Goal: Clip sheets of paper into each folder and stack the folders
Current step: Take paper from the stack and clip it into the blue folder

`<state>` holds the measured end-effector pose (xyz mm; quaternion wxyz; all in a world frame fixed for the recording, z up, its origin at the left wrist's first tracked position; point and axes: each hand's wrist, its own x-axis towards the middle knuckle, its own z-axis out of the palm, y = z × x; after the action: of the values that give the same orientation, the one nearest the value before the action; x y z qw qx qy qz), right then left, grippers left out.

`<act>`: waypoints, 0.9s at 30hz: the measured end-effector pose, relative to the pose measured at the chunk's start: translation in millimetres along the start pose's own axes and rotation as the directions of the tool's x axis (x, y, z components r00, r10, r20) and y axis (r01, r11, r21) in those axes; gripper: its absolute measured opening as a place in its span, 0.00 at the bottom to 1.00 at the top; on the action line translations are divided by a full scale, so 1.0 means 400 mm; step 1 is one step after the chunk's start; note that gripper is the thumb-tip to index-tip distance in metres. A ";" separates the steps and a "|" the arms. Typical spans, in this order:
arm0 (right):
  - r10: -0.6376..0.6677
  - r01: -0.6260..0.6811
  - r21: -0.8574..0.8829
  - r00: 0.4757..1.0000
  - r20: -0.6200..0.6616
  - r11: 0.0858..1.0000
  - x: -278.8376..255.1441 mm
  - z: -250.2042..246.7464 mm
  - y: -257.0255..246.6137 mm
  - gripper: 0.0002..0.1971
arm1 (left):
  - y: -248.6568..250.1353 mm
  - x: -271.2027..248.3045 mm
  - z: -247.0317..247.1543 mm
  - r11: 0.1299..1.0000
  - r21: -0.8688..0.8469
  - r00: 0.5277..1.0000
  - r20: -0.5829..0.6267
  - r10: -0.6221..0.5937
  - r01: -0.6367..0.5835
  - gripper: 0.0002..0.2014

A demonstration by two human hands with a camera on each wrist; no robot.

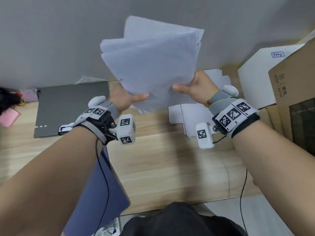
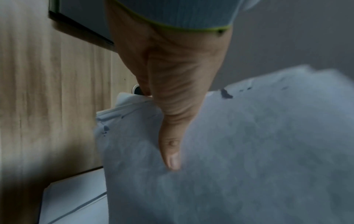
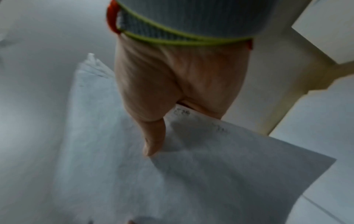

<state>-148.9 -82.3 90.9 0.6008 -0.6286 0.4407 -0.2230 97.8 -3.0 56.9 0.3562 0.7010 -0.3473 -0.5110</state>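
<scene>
Both hands hold a loose bundle of white paper sheets (image 1: pixel 150 63) raised upright above the wooden desk, the sheets fanned and uneven. My left hand (image 1: pixel 129 98) pinches the bundle's lower left edge, thumb on the front (image 2: pixel 172 151). My right hand (image 1: pixel 190 86) pinches its lower right edge, thumb across the sheets (image 3: pixel 153 141). A grey folder (image 1: pixel 71 106) lies open flat at the left, its metal clip (image 1: pixel 64 129) near my left wrist. A dark blue folder (image 1: pixel 100 189) lies under my left forearm at the desk's front edge.
More white sheets (image 1: pixel 190 114) lie on the desk below my right hand. A white box (image 1: pixel 257 72) and a brown cardboard box (image 1: pixel 296 86) stand at the right. Pink and dark items (image 1: pixel 10 106) sit at the far left. A grey wall (image 1: pixel 68 31) rises behind the desk.
</scene>
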 end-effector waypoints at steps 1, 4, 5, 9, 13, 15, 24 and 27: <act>-0.005 0.005 0.030 1.000 -0.016 1.000 0.004 0.010 0.003 0.15 | 0.001 -0.011 -0.009 1.000 -0.002 0.999 -0.041 0.006 -0.006 0.34; 0.018 -0.008 0.121 0.996 -0.083 0.993 0.012 0.047 0.011 0.15 | -0.009 -0.029 -0.025 0.997 0.038 0.975 -0.211 0.073 -0.066 0.21; 0.029 -0.011 0.154 0.992 -0.119 0.988 0.015 0.058 0.016 0.15 | -0.010 -0.036 -0.025 0.994 0.042 0.962 -0.251 0.108 -0.100 0.18; 0.044 0.004 0.234 0.979 -0.197 0.972 0.018 0.108 0.011 0.17 | -0.018 -0.071 -0.052 0.987 0.021 0.942 -0.297 0.157 -0.158 0.08; 0.077 -0.028 0.252 0.979 -0.187 0.967 0.016 0.122 0.026 0.18 | -0.025 -0.093 -0.081 0.989 0.067 0.954 -0.262 0.148 -0.135 0.21; 0.115 -0.060 0.285 0.977 -0.180 0.957 0.010 0.126 0.032 0.16 | -0.033 -0.097 -0.093 0.990 0.082 0.957 -0.256 0.136 -0.118 0.27; 0.044 0.021 0.344 0.982 -0.182 0.939 0.002 0.133 -0.006 0.14 | 0.005 -0.104 -0.088 0.971 -0.059 0.939 -0.276 0.208 -0.232 0.20; 0.039 0.017 0.295 0.983 -0.181 0.955 0.000 0.127 -0.020 0.09 | 0.016 -0.102 -0.090 0.968 -0.098 0.934 -0.300 0.193 -0.232 0.28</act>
<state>-105.5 -54.6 89.3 0.6454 -0.5061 0.4599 -0.3403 122.2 33.7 89.5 0.5017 0.7011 -0.3309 -0.3837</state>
